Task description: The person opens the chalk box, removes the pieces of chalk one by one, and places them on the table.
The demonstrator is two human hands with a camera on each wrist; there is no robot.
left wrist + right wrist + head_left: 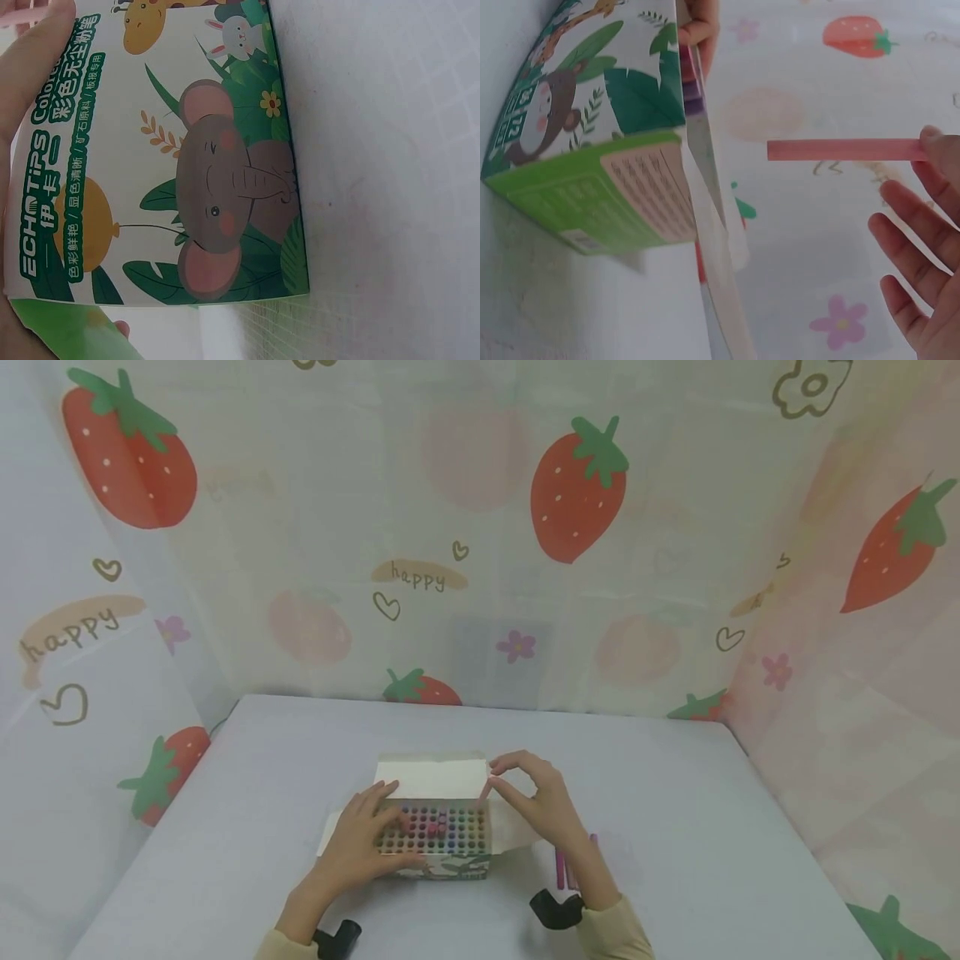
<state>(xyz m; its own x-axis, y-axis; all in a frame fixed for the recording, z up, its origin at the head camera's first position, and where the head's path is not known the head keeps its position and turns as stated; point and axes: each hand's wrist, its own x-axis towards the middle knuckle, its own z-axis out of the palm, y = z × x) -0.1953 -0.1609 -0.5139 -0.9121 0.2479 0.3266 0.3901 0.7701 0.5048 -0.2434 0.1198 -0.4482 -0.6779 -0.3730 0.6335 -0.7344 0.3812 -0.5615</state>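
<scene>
An open box of coloured chalk (472, 867) stands on the table, its rows of chalk ends facing up. Several pink and red sticks (437, 831) rise above the others near the middle. My left hand (366, 839) holds the box at its left end, thumb along the front top edge and fingers over the top. My right hand (551, 802) pinches a pink chalk stick (840, 150) at one end between thumb and forefinger, the other fingers spread. In the head view that stick slants down over the box's back right corner.
The box's white lid (431, 777) is folded back, and a side flap (513, 828) sticks out to the right. Several magenta and pink sticks (559, 868) lie on the white table (675, 810), partly behind the right forearm. A strawberry-print curtain (480, 527) surrounds the table.
</scene>
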